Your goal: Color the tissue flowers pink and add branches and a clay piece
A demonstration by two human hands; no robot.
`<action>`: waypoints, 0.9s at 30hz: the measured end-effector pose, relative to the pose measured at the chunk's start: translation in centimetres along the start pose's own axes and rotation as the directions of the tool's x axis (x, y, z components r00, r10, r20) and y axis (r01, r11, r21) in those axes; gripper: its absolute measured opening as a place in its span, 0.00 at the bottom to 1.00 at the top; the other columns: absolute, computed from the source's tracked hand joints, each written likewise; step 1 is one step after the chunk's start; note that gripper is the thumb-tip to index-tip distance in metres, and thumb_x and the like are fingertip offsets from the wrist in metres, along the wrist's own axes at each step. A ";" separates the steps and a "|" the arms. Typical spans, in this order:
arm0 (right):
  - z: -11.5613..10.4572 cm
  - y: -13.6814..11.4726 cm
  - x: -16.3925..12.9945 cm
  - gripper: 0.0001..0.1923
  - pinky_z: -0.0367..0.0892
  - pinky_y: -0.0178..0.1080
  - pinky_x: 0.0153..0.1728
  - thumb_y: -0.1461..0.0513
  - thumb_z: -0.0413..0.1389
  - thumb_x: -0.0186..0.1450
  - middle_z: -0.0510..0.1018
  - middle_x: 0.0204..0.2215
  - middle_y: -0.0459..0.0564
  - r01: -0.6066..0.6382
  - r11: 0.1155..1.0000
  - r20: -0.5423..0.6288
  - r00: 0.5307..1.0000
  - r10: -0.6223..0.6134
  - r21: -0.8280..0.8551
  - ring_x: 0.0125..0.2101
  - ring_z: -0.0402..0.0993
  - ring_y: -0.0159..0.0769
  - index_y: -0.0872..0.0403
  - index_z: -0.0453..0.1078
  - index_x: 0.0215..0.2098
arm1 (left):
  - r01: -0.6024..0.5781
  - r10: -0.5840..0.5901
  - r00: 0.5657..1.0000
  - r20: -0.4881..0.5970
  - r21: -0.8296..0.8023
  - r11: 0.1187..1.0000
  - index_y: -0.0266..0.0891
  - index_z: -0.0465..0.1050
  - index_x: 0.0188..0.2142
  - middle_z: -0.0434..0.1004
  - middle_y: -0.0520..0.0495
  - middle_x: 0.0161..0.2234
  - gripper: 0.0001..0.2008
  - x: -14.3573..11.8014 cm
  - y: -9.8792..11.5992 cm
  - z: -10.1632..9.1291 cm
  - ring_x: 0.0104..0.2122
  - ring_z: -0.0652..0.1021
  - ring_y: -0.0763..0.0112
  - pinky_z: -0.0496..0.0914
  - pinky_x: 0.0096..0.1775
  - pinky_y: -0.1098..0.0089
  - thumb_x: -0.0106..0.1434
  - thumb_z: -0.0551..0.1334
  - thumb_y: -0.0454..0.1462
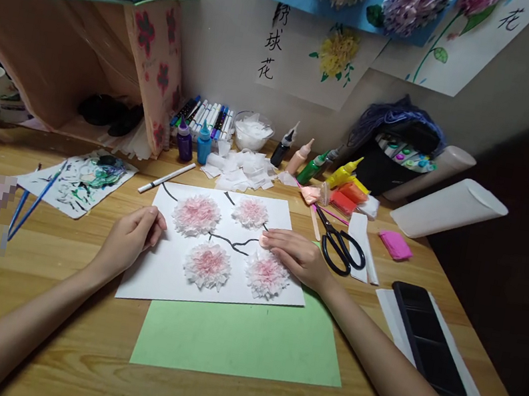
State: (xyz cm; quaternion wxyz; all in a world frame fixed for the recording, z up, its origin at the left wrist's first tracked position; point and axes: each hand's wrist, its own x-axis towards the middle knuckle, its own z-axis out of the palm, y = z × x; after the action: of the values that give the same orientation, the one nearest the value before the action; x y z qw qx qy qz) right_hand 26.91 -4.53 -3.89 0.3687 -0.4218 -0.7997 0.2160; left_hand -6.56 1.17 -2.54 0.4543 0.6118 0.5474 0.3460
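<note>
A white sheet of paper point(170, 277) lies slightly tilted on a green sheet point(240, 343). It carries several ruffled pink-and-white paper flowers point(207, 264) and dark drawn branch lines point(231, 244). My left hand point(128, 239) rests at the sheet's left edge, its fingers loosely curled in, with nothing visible in them. Lying over the right part of the sheet, my right hand point(298, 256) has its fingers stretched out flat between the two right-hand flowers. Under its fingertips is a small pale peach spot that I cannot make out.
Black-handled scissors point(340, 244) and a pink packet point(395, 245) lie at the right, near a black case point(428, 340). A white marker point(166, 177), paint bottles point(299, 156) and white tissue pieces point(243, 169) are behind. Paintbrushes point(41, 198) lie left by a paint-smeared sheet point(79, 184).
</note>
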 end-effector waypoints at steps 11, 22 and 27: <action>0.7 0.2 1.2 0.10 0.70 0.45 0.40 0.60 0.58 0.61 0.78 0.36 0.53 -0.123 0.992 -0.061 0.991 0.121 -0.037 0.38 0.74 0.40 0.49 0.77 0.41 | -0.035 0.036 0.999 -0.003 0.058 0.998 0.39 0.67 0.26 0.61 0.55 0.14 0.17 0.0 0.1 0.0 0.16 0.61 0.76 0.56 0.20 0.74 0.66 0.49 0.44; -0.9 1.2 -0.1 0.19 0.66 0.48 0.52 0.63 0.48 0.68 0.74 0.52 0.44 0.176 0.953 0.199 0.972 -0.128 -0.246 0.56 0.65 0.41 0.46 0.67 0.55 | -0.034 0.034 0.999 0.002 0.036 0.999 0.39 0.66 0.26 0.61 0.55 0.15 0.16 -0.1 0.0 0.0 0.16 0.61 0.76 0.55 0.20 0.74 0.66 0.49 0.44; -0.7 1.5 -0.3 0.19 0.67 0.47 0.53 0.63 0.47 0.69 0.74 0.52 0.44 0.201 0.939 0.213 0.966 -0.144 -0.278 0.57 0.64 0.40 0.49 0.67 0.56 | -0.005 0.005 1.000 0.014 0.020 1.000 0.39 0.65 0.27 0.60 0.55 0.15 0.17 0.2 -0.5 -0.1 0.15 0.60 0.76 0.55 0.19 0.74 0.66 0.48 0.46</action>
State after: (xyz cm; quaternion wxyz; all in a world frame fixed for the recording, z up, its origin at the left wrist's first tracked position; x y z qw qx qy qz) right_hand 28.34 -3.90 -4.50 0.2409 -0.3779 -0.8884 0.0990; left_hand -6.81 1.35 -2.96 0.4511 0.6198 0.5463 0.3375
